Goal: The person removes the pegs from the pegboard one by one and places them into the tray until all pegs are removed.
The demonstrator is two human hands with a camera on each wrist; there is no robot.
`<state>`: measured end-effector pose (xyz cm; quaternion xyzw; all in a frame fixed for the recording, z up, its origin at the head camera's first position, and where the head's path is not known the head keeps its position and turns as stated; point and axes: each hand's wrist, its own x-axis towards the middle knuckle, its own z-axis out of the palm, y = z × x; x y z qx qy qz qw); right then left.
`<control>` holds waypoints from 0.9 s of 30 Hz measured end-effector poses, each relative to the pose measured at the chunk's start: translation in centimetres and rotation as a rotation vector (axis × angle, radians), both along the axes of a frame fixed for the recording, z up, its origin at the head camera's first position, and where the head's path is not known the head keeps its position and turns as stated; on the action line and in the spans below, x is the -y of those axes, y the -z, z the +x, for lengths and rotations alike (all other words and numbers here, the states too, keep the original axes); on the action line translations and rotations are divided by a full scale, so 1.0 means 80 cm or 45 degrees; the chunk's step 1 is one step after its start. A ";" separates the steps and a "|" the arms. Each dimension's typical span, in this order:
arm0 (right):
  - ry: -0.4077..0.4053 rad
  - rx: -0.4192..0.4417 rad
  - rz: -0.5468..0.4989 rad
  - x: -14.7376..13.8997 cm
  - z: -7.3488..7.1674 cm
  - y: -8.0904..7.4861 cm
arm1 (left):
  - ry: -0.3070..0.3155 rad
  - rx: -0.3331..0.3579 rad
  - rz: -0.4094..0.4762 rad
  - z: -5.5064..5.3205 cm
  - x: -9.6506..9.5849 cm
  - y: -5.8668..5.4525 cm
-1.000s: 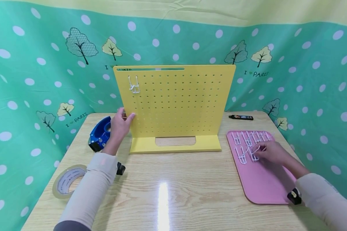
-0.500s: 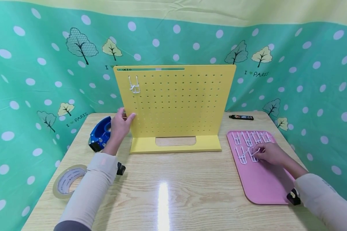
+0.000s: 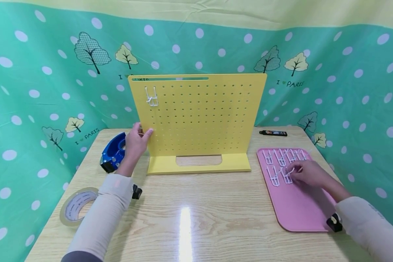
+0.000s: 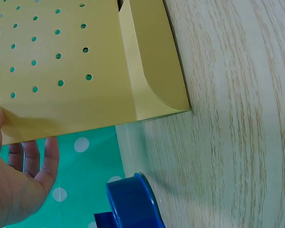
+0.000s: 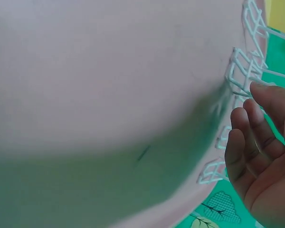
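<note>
A yellow pegboard (image 3: 199, 116) stands upright on its base in the head view. My left hand (image 3: 136, 142) grips its left edge, thumb in front and fingers behind, as the left wrist view also shows. One white wire hook (image 3: 153, 100) hangs at the board's upper left. On the right lies a pink tray (image 3: 301, 214) with several white wire hooks (image 3: 274, 179) laid in two rows. Over the tray, my right hand (image 3: 309, 173) pinches the hook (image 3: 286, 178) at the right end of the front row. In the right wrist view, the thumb meets that hook's wire.
A blue tape dispenser (image 3: 112, 153) sits left of the board, close to my left forearm. A roll of clear tape (image 3: 72, 209) lies nearer, partly behind the sleeve. A black marker-like stick (image 3: 273, 133) lies behind the tray. A green patterned cloth (image 3: 196, 40) hangs behind the table.
Almost nothing differs. The right hand shifts very slightly at the same hook on the tray; the left hand keeps its place on the board's edge.
</note>
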<state>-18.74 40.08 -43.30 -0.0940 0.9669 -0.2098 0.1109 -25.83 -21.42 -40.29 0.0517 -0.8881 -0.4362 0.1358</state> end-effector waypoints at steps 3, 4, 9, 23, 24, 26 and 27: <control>0.009 -0.032 0.023 -0.001 0.001 -0.009 | -0.004 -0.002 0.000 0.000 0.000 -0.001; 0.014 -0.045 0.029 0.000 0.001 -0.012 | -0.004 -0.004 0.000 0.000 0.000 -0.001; 0.042 -0.140 0.029 0.002 -0.003 -0.033 | 0.002 0.000 0.002 0.000 0.000 -0.001; 0.005 -0.311 -0.012 0.072 -0.029 -0.104 | -0.017 -0.007 -0.014 -0.001 0.000 0.000; -0.003 -0.309 -0.017 0.081 -0.031 -0.107 | -0.018 -0.008 -0.014 0.000 -0.001 0.000; -0.025 -0.326 -0.036 0.100 -0.035 -0.114 | -0.020 -0.008 -0.015 0.000 -0.001 0.000; -0.033 -0.326 -0.045 0.110 -0.037 -0.117 | -0.019 -0.007 -0.012 0.000 -0.001 0.000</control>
